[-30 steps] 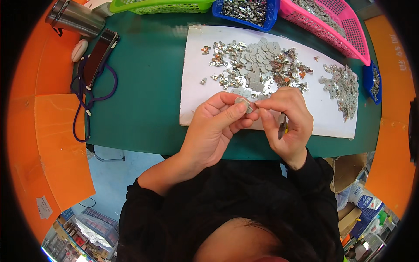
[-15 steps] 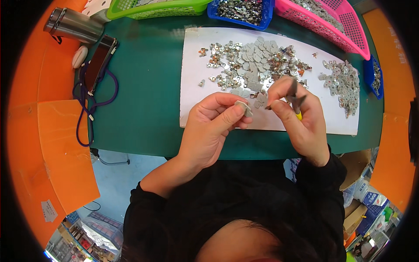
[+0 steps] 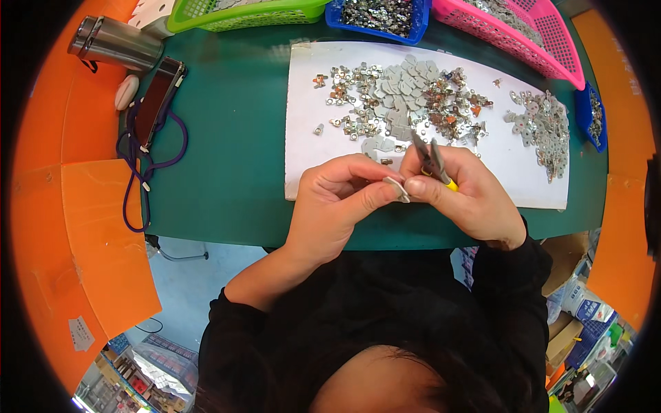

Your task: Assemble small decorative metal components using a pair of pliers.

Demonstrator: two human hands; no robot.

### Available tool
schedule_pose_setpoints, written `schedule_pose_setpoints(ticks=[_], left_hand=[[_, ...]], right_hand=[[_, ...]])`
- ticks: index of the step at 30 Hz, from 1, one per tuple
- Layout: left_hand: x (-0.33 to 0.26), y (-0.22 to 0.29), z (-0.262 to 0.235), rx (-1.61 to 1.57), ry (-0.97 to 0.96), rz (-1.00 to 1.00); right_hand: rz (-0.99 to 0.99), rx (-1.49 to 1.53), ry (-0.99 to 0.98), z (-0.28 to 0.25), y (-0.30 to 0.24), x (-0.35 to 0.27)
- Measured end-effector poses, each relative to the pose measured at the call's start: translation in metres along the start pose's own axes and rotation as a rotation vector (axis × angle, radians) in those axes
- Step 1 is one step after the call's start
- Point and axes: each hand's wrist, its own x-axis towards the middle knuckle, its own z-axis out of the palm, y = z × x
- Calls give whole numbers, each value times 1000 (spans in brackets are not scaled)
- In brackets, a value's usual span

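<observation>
Between the thumb and fingers of my left hand (image 3: 330, 203) is a small flat grey piece (image 3: 397, 188), tilted on edge. My right hand (image 3: 471, 193) is closed around pliers (image 3: 435, 164) with yellow handles, their dark jaws pointing up and away from me. Its thumb and forefinger meet at the grey piece, beside the left thumb; whatever they pinch is hidden. Just beyond both hands, a heap of flat grey pieces (image 3: 406, 82) lies on a white board (image 3: 303, 138). Small shiny metal clips (image 3: 361, 124) and copper-toned metal parts (image 3: 447, 118) surround that heap.
More pale metal pieces (image 3: 544, 131) cover the board's right side. Behind it stand a green basket (image 3: 248, 18), a blue bin (image 3: 416, 24) and a pink basket (image 3: 561, 51). A small blue tray (image 3: 585, 127) sits far right. At left are a steel flask (image 3: 127, 43) and a corded phone (image 3: 155, 103).
My right hand has moved left and slightly down with the pliers, bringing its fingertips to the grey piece. The small brownish part seen in its pinch is now out of sight.
</observation>
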Motion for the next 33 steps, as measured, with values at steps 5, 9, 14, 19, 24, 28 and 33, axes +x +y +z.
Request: schedule_pose_setpoints(ticks=[5,9,14,19,24,28,33], left_hand=[[0,-4,-7,102,-77,120],[0,-12,-13,301,-38,406],[0,-20,-12,309,43,564],[3,-15,-15,145,69,611],[2,-17,-12,132,63,629],[-5,-22,-12,199,76,632],[-8,-21,-13,196,69,633]], right_hand=[[24,20,-84,-2,4,5],[25,118,105,18,7,7],[-538,-323,406,33,23,10],[-717,-669,385,22,21,4],[-689,-1195,615,16,19,2],[-632,-1278,638,20,16,4],[-610,-1310,620,21,15,-1]])
